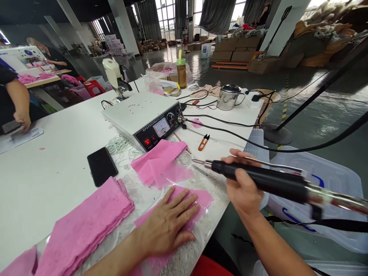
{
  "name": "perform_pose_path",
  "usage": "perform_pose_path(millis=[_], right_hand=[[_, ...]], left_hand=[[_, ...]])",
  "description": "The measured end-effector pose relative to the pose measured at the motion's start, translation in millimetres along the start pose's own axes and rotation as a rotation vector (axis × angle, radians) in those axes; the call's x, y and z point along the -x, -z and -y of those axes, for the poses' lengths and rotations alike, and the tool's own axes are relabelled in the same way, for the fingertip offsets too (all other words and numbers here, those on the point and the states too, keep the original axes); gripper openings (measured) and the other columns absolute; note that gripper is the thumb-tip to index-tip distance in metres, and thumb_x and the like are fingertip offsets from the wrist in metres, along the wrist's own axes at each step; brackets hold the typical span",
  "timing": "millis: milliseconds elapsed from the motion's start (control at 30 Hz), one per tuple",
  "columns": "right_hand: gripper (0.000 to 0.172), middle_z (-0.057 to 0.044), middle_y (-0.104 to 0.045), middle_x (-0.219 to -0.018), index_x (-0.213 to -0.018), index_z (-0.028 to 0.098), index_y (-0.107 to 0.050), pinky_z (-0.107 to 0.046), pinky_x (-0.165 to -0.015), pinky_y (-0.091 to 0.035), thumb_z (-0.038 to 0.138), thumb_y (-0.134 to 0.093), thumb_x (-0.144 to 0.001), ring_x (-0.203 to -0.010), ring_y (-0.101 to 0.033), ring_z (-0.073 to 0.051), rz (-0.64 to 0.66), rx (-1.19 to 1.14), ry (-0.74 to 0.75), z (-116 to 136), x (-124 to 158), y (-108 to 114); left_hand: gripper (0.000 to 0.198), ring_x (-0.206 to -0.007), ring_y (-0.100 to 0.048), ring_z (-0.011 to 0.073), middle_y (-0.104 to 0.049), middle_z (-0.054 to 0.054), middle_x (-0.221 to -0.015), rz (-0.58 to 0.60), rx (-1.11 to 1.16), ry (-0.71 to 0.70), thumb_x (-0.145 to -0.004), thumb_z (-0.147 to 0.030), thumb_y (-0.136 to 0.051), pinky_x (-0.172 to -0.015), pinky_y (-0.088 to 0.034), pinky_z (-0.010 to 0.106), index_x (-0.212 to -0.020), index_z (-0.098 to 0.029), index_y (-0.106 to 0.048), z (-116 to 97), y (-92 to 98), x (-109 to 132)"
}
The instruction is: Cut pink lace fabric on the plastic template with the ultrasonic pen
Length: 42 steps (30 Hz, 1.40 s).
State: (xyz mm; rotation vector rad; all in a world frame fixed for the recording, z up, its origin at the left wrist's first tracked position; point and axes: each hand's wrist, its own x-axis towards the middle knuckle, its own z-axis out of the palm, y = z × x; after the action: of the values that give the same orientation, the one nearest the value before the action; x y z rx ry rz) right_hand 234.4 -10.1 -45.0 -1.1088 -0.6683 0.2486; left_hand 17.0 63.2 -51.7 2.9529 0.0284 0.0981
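My left hand (171, 220) lies flat, fingers stretched out, on a piece of pink fabric (205, 198) at the table's near edge. My right hand (244, 188) is wrapped round a black handheld ultrasonic cutter (264, 180); its metal tip points left, above the table surface. Beyond my left hand lies a crumpled pink fabric piece (161, 161), partly against the control box (158, 126) with its meter and red switch. To the left a layered stack of pink fabric (92, 226) rests on the table. Part of the fabric under my palm is hidden.
Orange thread snips (204, 142), a black phone (102, 166) and a tangle of thread (122, 147) lie nearby. A steel mug (229, 99) and a bottle (181, 73) stand farther back. Cables cross on the right above clear plastic bins (316, 184). Another person's hand (23, 119) is at far left.
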Motion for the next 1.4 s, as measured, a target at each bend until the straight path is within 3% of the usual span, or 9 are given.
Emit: perform_pose_path(millis=[133,367,800,1233,1400], right_hand=[[0.02,-0.006,-0.057,-0.105,-0.1,0.028,-0.06,-0.04,-0.069,-0.052,0.033,-0.058,-0.081,-0.066,-0.054,-0.016,0.062,-0.063,0.082,30,-3,29],[0.017,-0.005,-0.054,-0.089,-0.09,0.024,-0.065,-0.035,-0.055,-0.048,0.04,-0.064,-0.083,-0.06,-0.051,-0.015,0.244,-0.08,0.007,41,5,53],[0.016,-0.004,-0.055,-0.087,-0.088,0.024,-0.065,-0.035,-0.053,-0.049,0.039,-0.063,-0.083,-0.058,-0.053,-0.014,0.262,-0.081,-0.009,37,5,52],[0.011,-0.004,-0.058,-0.082,-0.087,0.022,-0.067,-0.034,-0.055,-0.051,0.032,-0.065,-0.082,-0.059,-0.054,-0.014,0.301,-0.112,0.01,34,4,51],[0.015,-0.004,-0.058,-0.084,-0.085,0.022,-0.069,-0.034,-0.052,-0.049,0.033,-0.065,-0.077,-0.057,-0.052,-0.014,0.223,-0.129,-0.014,42,-1,47]], left_hand=[[0.063,-0.144,-0.033,0.0293,-0.041,0.011,-0.152,0.02,0.016,0.01,-0.1,-0.055,-0.04,-0.121,-0.012,0.054,-0.151,-0.017,-0.035,0,0.2,-1],[0.063,-0.144,-0.033,0.0297,-0.038,0.01,-0.154,0.036,0.025,0.013,-0.101,-0.055,-0.04,-0.122,-0.01,0.054,-0.15,-0.017,-0.036,-1,-0.1,-1],[0.064,-0.144,-0.033,0.0296,-0.041,0.01,-0.153,0.008,0.029,0.012,-0.1,-0.055,-0.042,-0.121,-0.013,0.054,-0.151,-0.017,-0.036,-1,-1.1,-1],[0.064,-0.145,-0.032,0.031,-0.037,0.01,-0.155,0.057,0.051,0.025,-0.1,-0.055,-0.042,-0.122,-0.007,0.055,-0.15,-0.016,-0.037,-1,0.6,-2],[0.067,-0.146,-0.028,0.0334,-0.032,0.012,-0.157,0.093,0.119,0.043,-0.1,-0.058,-0.04,-0.12,-0.007,0.059,-0.151,-0.016,-0.034,-2,5.5,-3]])
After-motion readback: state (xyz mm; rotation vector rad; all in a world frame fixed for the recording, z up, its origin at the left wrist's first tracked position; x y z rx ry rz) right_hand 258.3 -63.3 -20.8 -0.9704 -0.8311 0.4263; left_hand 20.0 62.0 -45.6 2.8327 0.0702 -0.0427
